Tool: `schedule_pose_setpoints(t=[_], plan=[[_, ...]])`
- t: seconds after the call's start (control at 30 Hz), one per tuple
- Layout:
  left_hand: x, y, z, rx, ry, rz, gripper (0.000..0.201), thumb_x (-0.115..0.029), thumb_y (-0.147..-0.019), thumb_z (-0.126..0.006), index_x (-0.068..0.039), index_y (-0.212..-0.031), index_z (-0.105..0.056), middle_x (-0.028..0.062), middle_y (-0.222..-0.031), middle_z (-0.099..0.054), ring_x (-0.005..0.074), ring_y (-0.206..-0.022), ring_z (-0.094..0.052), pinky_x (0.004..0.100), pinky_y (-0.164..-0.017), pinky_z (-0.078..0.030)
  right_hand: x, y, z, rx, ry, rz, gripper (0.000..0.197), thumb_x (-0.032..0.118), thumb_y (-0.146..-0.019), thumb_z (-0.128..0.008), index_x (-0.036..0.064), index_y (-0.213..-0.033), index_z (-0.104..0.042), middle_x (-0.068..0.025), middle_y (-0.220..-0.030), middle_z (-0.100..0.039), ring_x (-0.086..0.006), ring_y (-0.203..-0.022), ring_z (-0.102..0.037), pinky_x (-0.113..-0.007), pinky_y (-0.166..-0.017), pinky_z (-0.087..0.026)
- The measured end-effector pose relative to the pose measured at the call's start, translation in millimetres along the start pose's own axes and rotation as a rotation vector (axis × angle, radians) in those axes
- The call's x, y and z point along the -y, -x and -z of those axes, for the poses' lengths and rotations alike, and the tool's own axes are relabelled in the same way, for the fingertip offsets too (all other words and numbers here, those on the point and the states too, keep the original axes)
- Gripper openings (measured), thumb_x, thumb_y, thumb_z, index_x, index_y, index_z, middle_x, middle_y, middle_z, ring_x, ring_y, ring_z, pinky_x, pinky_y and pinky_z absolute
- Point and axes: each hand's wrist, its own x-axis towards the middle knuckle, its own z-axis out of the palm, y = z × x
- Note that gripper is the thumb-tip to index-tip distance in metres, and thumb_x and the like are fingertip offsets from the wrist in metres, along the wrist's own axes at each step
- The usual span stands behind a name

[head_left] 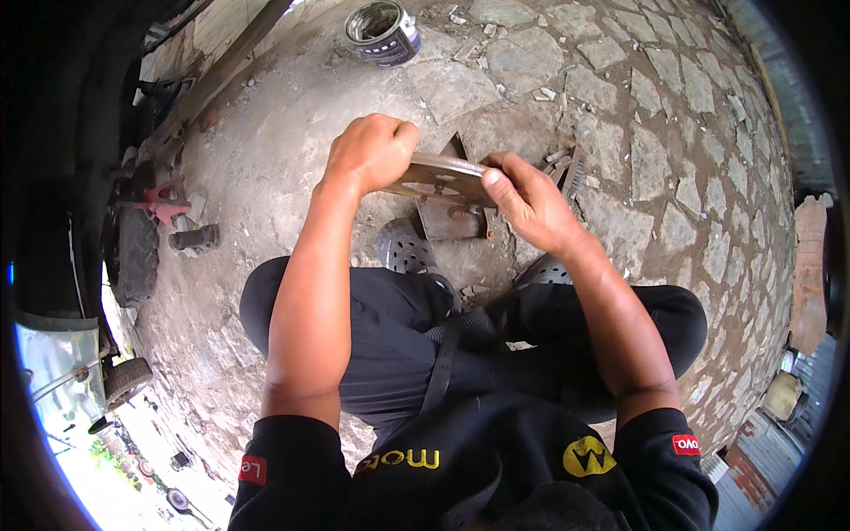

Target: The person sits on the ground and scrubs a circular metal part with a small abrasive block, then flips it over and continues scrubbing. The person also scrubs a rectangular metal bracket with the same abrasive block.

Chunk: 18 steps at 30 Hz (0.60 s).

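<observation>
My left hand (370, 152) is wrapped round the left end of a flat metal plate (447, 166) with a curved, shiny edge and holes in its face. The plate is tilted and seen nearly edge-on, so its full outline is hidden. At its right end, my right hand (533, 202) grips it with the thumb on the near edge and the fingers behind. Below the plate, between my feet, a rusty metal piece (452, 221) rests on the ground, partly covered by the plate and my hands.
An open, dirty paint can (382, 35) stands at the far side. Beside my right hand lie a dark brush-like object (574, 175) and metal scraps. A red metal stand (166, 202) and a dark cylinder (195, 237) are at left, near a tyre (137, 257). Uneven paving stones (651, 168) cover the right.
</observation>
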Motion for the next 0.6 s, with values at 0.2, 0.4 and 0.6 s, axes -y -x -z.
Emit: schedule_pose_setpoints(t=[0.2,0.4,0.6], plan=[[24,4,2,-0.025,0.123,0.097,0.048,-0.038,-0.092,-0.045,0.002,-0.093,-0.072,0.0321,-0.101,-0.067,0.0450,-0.099,-0.066,0.0476,-0.090,-0.048,-19,-11,30,0.200,0.057,-0.009,0.052,0.037,-0.107,-0.050,-0.0011,-0.142,-0.053,-0.0236,-0.126,-0.066,-0.0297,-0.118,-0.063,-0.039,-0.102,-0.047],[21,5,0,-0.023,0.078,0.092,0.049,-0.038,-0.092,-0.045,0.003,-0.092,-0.070,0.0304,-0.099,-0.068,0.0450,-0.097,-0.065,0.0476,-0.090,-0.048,4,-4,22,0.155,-0.248,0.022,0.057,0.045,-0.106,-0.051,-0.0013,-0.139,-0.056,-0.0156,-0.126,-0.067,-0.0244,-0.118,-0.060,-0.037,-0.105,-0.044],[11,9,-4,-0.030,0.049,0.072,0.046,-0.036,-0.089,-0.044,0.002,-0.089,-0.071,0.0291,-0.098,-0.069,0.0438,-0.095,-0.066,0.0474,-0.089,-0.049,7,4,20,0.135,-0.201,-0.133,0.074,0.063,-0.100,-0.051,-0.0004,-0.138,-0.059,-0.0180,-0.130,-0.065,-0.0256,-0.124,-0.058,-0.038,-0.108,-0.043]])
